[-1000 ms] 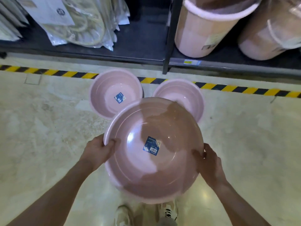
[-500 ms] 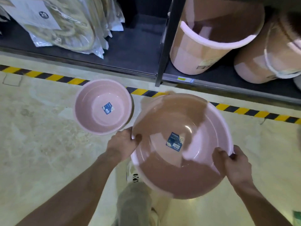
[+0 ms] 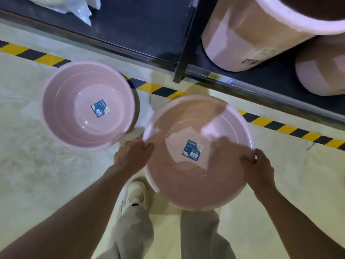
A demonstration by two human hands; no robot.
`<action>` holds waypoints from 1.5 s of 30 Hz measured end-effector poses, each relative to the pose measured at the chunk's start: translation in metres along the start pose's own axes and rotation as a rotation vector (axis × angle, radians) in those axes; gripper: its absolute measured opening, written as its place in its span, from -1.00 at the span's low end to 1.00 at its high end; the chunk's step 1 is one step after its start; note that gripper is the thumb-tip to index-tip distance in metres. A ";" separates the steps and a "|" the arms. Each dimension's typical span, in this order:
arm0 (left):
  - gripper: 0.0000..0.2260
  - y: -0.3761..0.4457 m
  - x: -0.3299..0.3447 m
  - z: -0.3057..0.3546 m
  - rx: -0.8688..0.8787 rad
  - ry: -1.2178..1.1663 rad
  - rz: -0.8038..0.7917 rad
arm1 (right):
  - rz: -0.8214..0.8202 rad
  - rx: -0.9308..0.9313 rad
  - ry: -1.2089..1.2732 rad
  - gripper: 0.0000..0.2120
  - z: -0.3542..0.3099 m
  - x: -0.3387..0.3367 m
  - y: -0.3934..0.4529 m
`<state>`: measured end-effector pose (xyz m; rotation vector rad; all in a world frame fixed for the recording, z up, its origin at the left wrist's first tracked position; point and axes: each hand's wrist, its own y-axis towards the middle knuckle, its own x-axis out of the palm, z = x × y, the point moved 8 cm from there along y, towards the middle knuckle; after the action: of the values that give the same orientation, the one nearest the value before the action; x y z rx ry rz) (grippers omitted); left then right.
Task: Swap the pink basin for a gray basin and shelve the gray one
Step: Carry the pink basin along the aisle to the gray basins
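- Step, as we judge it: we carry the round glossy pink plastic basin [image 3: 197, 152], held above the floor [image 3: 46, 174] near the dark metal shelf [image 3: 141, 30].
- Left hand [image 3: 131, 157] and right hand [image 3: 258, 170]: fingers curled, pinching opposite rims.
- Next: set it aside; no gray basin visible.
- Second smooth pink basin [image 3: 87, 105]: on the floor, just left.

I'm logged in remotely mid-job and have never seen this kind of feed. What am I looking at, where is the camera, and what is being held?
There is no machine here: a person works with bare hands, and the single camera sits on their head, looking forward and down. The left hand and right hand grip opposite rims of a large pink basin with a blue label inside, held above the pale floor. A second pink basin rests on the floor to the left. Beyond the yellow-black tape is a dark shelf with pink buckets lying on it. No gray basin is in view.
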<state>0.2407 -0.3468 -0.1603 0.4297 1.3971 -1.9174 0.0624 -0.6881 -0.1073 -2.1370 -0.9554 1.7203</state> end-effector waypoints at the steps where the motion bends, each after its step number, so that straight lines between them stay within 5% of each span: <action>1: -0.72 0.007 0.007 0.000 -0.017 0.008 0.005 | -0.013 -0.015 -0.033 -0.80 -0.002 0.004 0.012; 9: -0.42 0.041 0.054 -0.007 -0.135 -0.133 0.102 | -0.097 -0.085 -0.204 -0.66 -0.011 0.042 0.082; 16: -0.37 0.048 0.075 -0.034 -0.255 -0.226 0.074 | -0.142 -0.135 -0.236 -0.67 -0.014 0.076 0.094; 27: -0.72 0.061 0.094 -0.060 -0.320 -0.396 0.069 | -0.177 -0.135 -0.243 -0.71 -0.010 0.102 0.103; 35: -0.69 0.032 0.057 -0.058 -0.236 -0.453 0.115 | -0.149 -0.204 -0.304 -0.67 -0.047 0.069 0.073; 45: -0.65 -0.059 -0.079 -0.077 -0.218 -0.459 0.229 | -0.114 -0.361 -0.179 -0.85 -0.151 0.017 -0.029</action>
<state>0.2429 -0.2388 -0.0972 0.0344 1.1763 -1.5345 0.1960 -0.6235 -0.0620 -2.1039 -1.5088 1.8191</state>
